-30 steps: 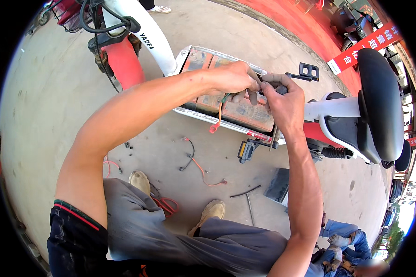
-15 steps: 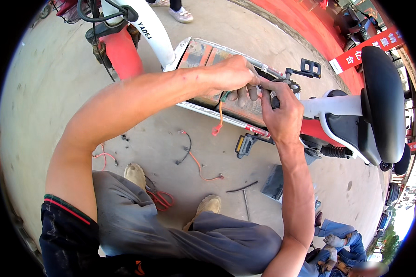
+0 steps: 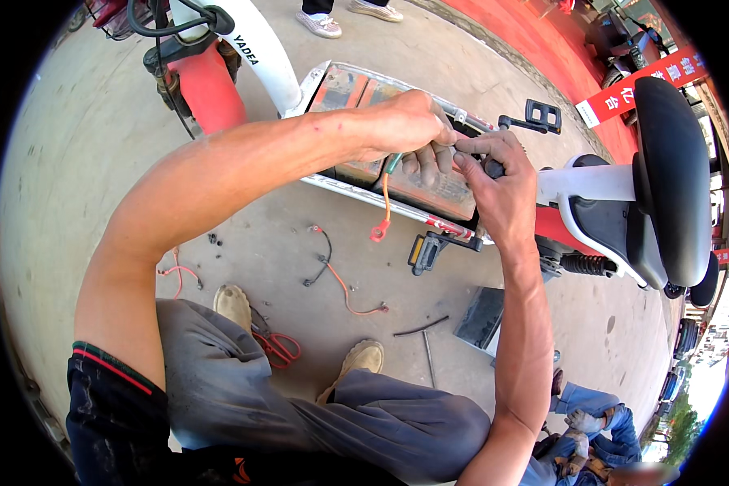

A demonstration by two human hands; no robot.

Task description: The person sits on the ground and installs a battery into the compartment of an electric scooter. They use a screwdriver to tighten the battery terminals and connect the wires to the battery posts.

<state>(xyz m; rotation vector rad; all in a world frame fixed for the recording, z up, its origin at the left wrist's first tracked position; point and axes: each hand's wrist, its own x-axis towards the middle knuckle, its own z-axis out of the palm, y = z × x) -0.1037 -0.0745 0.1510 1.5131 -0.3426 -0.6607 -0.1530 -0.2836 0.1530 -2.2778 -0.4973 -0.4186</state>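
Over the open battery bay of a white and red electric bike (image 3: 269,69), my two hands meet at the fingertips. My left hand (image 3: 413,134) is closed, its dirty fingers curled around a short orange wire (image 3: 386,198) with a green sleeve. The wire's red ring-like end hangs down over the frame's near edge. My right hand (image 3: 504,180) pinches close beside the left fingertips, and a dark, round-ended tool handle (image 3: 492,168) shows in its palm. What the fingertips pinch is too small to make out. Beneath lie scuffed orange-grey batteries (image 3: 429,194).
Pedals (image 3: 433,253) stick out on both sides of the bike; its black seat (image 3: 671,182) is at right. On the ground lie loose wires (image 3: 344,283), red-handled scissors (image 3: 277,348), a metal rod (image 3: 429,360) and a dark box (image 3: 479,320). A gloved person (image 3: 591,425) sits at lower right.
My right fingers have shifted slightly against the left fingertips; the wire still hangs from my left hand. At the top, another person's second shoe has come further into view.
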